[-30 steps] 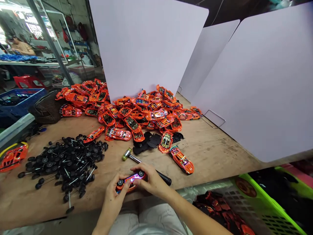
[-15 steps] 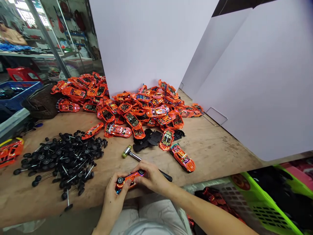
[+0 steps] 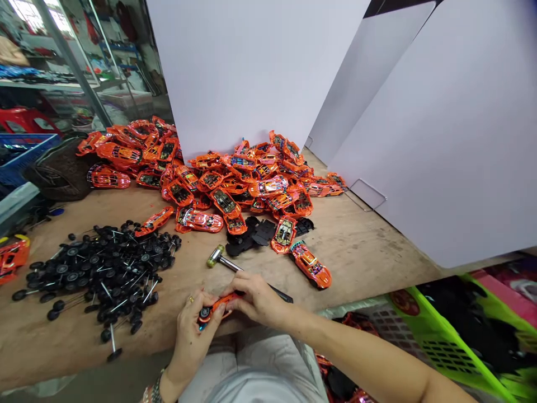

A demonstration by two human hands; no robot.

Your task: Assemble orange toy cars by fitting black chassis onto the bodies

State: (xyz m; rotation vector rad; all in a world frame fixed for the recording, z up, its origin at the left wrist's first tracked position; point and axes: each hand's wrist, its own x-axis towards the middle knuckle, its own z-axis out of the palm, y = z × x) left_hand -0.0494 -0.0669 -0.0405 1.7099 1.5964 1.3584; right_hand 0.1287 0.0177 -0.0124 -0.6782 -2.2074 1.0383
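Can't read any print on the pooled orange bodies, too small. Plywood table, white panel at 12. Toy car just past 6 o'clock, gripped between left hand and right hand. Blue crate at 9, dark contents; green crate at 4, black parts inside.

Toy car before hammer, wheel axles to their left, car shells behind on table
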